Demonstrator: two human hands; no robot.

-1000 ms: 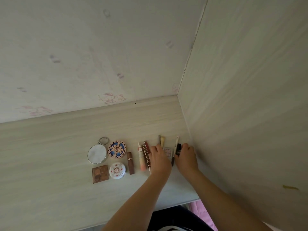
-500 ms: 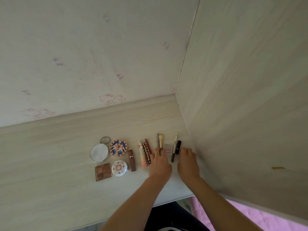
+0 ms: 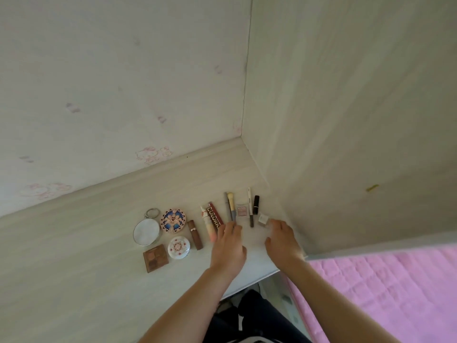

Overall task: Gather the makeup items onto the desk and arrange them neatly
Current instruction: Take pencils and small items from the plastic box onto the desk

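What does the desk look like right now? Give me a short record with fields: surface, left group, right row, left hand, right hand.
surface: pale wood desk, in a corner between two walls
left group: round mirror, patterned compact, white compact, brown palette, brown lipstick
right row: peach tube, red tube, brush, small pink palette, thin pencil, black lipstick, small clear jar
left hand: open, fingertips at the near ends of the tubes and brush
right hand: open, fingertips by the jar, nothing held
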